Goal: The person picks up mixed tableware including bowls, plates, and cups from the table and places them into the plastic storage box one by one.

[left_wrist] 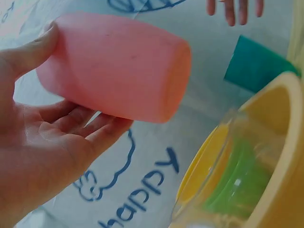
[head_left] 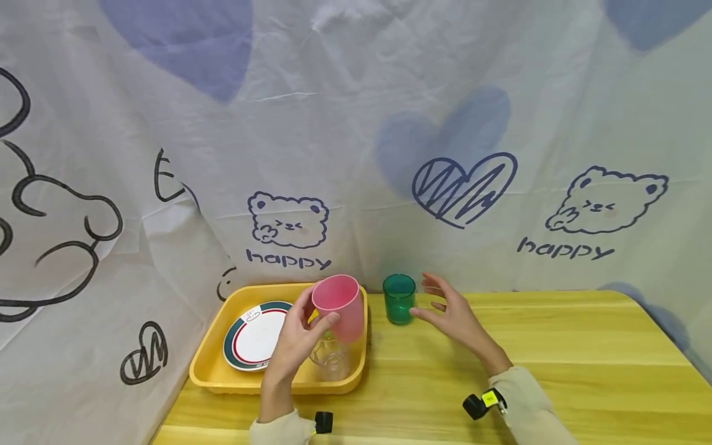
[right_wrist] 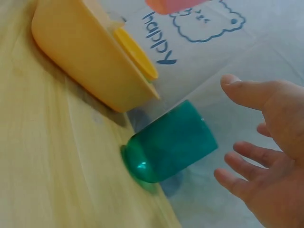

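Observation:
My left hand point(head_left: 297, 337) grips a pink cup point(head_left: 346, 318) above the right side of a yellow tray point(head_left: 208, 377); thumb and fingers lie on opposite sides of it. In the left wrist view the pink cup point(left_wrist: 114, 66) appears sideways, its base toward the tray. A green translucent cup point(head_left: 399, 300) stands upright on the table, right of the tray. Just right of that cup is my right hand point(head_left: 453, 312), fingers spread and holding nothing. The right wrist view shows a gap between the hand point(right_wrist: 270, 156) and the green cup point(right_wrist: 173, 142).
Inside the tray lie a white plate point(head_left: 258, 340) with a dark green and red rim and a clear glass point(head_left: 334, 364). Green and yellow items point(left_wrist: 237, 180) show behind the clear glass in the left wrist view. A printed cloth point(head_left: 356, 154) hangs behind the wooden table point(head_left: 584, 352).

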The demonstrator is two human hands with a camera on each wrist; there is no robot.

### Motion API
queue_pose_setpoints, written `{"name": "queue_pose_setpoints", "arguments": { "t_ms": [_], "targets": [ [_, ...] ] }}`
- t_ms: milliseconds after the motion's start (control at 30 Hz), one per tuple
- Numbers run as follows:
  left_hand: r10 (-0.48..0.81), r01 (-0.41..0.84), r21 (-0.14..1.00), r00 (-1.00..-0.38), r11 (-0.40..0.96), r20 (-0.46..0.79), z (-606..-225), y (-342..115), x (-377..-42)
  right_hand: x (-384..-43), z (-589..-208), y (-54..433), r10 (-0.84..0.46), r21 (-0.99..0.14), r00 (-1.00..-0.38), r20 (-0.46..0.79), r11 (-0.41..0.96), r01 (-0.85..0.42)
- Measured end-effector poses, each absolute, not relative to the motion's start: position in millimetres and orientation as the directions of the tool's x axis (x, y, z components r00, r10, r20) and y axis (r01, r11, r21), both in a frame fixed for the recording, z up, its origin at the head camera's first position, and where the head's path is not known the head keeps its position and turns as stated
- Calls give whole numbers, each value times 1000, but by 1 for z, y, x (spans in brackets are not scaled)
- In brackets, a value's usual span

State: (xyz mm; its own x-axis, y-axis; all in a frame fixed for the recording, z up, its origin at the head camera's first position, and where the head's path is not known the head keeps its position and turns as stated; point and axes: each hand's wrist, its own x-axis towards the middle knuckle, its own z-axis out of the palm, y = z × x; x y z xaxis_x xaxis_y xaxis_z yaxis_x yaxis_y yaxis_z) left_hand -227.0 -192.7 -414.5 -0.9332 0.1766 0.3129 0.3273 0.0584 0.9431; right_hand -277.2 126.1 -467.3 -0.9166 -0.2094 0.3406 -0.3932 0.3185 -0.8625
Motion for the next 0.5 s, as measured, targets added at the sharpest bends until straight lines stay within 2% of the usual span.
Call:
{"name": "queue_pose_setpoints", "arguments": {
  "t_ms": [133, 367, 500],
  "targets": [
    [192, 313, 947, -936, 72, 295, -416, -208, -227, -289, -472, 117, -200, -869, -930, 309, 339, -362],
    [199, 252, 946, -957, 204, 212, -421, -229, -226, -306, -483, 103, -184, -885, -949, 256, 352, -306],
    [215, 217, 952, -962, 214, 170, -426, -235, -226, -311, -495, 96, -180, -893, -961, 211, 365, -264]
  ]
}}
